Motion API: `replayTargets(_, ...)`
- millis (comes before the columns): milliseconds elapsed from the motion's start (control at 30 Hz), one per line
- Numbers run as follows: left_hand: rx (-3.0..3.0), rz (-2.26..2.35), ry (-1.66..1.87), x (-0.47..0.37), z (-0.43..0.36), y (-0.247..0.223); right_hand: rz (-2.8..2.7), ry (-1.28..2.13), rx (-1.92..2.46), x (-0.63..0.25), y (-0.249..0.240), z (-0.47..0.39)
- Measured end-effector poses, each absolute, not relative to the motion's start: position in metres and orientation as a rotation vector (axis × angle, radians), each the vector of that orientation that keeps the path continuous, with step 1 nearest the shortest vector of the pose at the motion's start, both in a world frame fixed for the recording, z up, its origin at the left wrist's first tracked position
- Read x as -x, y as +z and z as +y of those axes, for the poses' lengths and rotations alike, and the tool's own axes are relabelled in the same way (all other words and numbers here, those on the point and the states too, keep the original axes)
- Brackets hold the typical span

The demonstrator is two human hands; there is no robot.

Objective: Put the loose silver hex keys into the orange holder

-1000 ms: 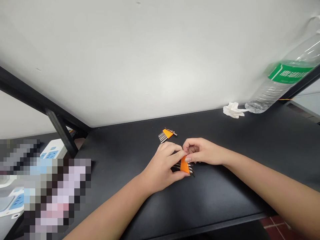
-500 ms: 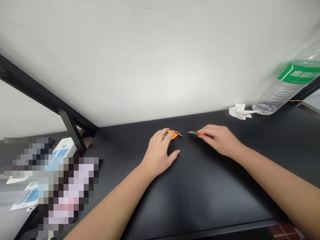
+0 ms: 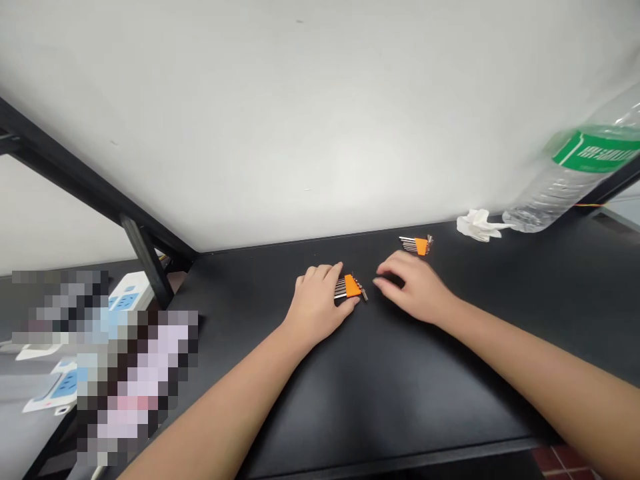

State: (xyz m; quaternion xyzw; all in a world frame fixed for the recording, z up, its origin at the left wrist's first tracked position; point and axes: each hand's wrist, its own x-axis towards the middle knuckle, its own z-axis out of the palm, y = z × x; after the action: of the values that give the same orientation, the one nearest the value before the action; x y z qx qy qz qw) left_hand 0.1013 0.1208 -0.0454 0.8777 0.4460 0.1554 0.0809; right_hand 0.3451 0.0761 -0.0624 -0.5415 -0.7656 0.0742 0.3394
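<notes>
Two hex key sets in orange holders lie on a black table (image 3: 380,400). My left hand (image 3: 320,303) rests on the table with its fingers on the nearer hex key set (image 3: 351,287), gripping it between fingers and thumb. My right hand (image 3: 413,287) lies just to the right of that set, fingers loosely curled, holding nothing. The second hex key set (image 3: 417,245) lies alone on the table, a short way beyond my right hand.
A crumpled white tissue (image 3: 477,223) and a clear water bottle with a green label (image 3: 570,173) stand at the back right by the white wall. White power strips (image 3: 125,293) and a black frame strut (image 3: 145,260) are at the left.
My right hand has set its hex key set down at the back and drawn back toward the middle. My left hand has pulled the other set nearer.
</notes>
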Motion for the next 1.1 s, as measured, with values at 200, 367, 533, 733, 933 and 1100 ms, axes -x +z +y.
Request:
replayTargets(200, -2.504, 1.362, 0.404, -0.112, 0.122, -0.044, -2.129, 0.299, 1.496, -0.315, -0.069, 0.071)
replayTargets(367, -2.435, 1.369, 0.411, -0.115, 0.125, -0.042, -2.134, 0.263, 1.564, -0.309, -0.07, 0.072)
replayTargets(533, -2.451, 1.35, 0.346, -0.116, 0.124, -0.04, -2.114, 0.337, 1.56, -0.312, -0.07, 0.074)
replayTargets(733, -2.452, 1.383, 0.412, -0.113, 0.123, -0.042, -2.088, 0.342, 1.539, -0.317, -0.071, 0.075)
replayTargets(933, -2.451, 1.381, 0.377, -0.108, 0.124, -0.037, -2.069, 0.349, 1.619, -0.325, -0.069, 0.079)
replayTargets(1100, -2.462, 1.392, 0.384, -0.105, 0.123, -0.038, -2.12, 0.323, 1.614, -0.33, -0.066, 0.076)
